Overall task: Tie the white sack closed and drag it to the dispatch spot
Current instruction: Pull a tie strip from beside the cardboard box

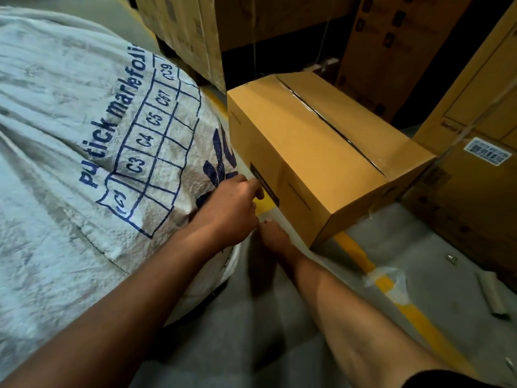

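White sack (70,141) printed "tick", C3–C5 grid; left hand (232,208) grips it; right hand (275,236) grip unclear.

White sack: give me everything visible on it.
The white sack is a big, bulging bag of what looks like woven plastic, grubby and creased, filling the left of the view and cut off by the frame. Dark blue print runs across it: partial lettering and a grid of boxes marked C3, C4, C5. Its lower edge meets the grey floor. The left hand rests against its right side near the print; its grip is unclear. A cardboard box sits close beside it. No tie shows.
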The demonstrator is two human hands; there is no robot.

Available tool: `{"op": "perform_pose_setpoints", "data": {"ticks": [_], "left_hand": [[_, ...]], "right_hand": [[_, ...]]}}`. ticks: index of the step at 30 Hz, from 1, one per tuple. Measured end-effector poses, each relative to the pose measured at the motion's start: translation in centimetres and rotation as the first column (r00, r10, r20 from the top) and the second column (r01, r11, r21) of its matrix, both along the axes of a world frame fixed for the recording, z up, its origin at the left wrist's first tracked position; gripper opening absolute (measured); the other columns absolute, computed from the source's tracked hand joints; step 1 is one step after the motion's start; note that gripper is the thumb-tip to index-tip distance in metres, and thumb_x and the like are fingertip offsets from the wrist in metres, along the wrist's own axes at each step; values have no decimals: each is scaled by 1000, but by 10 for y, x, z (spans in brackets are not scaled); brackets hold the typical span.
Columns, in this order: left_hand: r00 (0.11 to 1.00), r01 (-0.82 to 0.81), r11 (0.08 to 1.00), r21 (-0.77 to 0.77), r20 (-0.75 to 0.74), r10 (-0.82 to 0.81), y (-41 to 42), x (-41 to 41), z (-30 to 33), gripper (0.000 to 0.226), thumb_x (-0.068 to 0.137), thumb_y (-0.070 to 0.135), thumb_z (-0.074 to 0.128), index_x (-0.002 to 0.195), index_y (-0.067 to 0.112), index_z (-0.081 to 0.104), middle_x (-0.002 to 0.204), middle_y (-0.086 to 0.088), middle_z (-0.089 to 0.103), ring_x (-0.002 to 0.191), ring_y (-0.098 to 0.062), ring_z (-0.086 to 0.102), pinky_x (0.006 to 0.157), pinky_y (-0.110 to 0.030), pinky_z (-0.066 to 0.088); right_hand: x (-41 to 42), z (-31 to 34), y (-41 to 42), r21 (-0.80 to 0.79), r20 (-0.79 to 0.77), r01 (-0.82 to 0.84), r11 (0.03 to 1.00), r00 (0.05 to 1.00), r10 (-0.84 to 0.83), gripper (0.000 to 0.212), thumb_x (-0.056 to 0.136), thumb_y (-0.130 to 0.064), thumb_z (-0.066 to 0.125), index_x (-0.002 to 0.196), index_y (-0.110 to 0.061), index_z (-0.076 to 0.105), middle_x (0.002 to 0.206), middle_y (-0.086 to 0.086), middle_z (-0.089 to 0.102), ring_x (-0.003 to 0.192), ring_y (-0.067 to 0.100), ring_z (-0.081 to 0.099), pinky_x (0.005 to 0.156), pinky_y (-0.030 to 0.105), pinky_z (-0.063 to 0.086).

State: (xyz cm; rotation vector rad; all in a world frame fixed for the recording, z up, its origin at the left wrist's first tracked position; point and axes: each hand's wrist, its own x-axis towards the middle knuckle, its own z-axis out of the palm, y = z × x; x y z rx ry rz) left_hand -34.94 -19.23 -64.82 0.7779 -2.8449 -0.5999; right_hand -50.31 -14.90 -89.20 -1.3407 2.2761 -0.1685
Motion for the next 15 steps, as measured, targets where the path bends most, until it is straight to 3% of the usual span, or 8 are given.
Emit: {"op": "perform_pose_setpoints", "data": {"ticks": [4,7,10,15], "left_hand": [[1000,9,1000,-20,-5,-9,0,2,1,29,102,5,62,130,15,67,129,-8,63,116,-26,61,92,-36,54],[1000,10,999,-34,2,-10,2,1,0,28,102,6,62,129,15,67,128,-9,63,116,-28,61,95,-42,56],[1000,24,999,-42,16,-23,3,1,-3,28,101,7,63,128,14,68,127,-10,63,115,-29,63,95,-45,56],[1000,23,999,-40,11,-22,3,2,-4,29,101,5,63,128,14,68,127,-9,63,113,-27,64,96,-43,57]], "right_hand": [[4,-4,10,-34,-10,35,999,999,-35,37,113,-15,41,147,-6,54,144,18,61,131,35,60,107,43,48],[6,-7,9,-77,16,37,996,999,-36,42,111,-14,46,152,-10,51,145,17,58,131,37,58,103,47,49],[7,-5,11,-44,-43,34,998,998,-36,36,113,-14,40,144,-7,56,146,17,55,136,34,53,107,43,45],[2,-3,20,-66,-141,20,998,990,-29,36,114,-18,41,146,-8,53,147,15,54,137,31,52,110,39,42]]}}
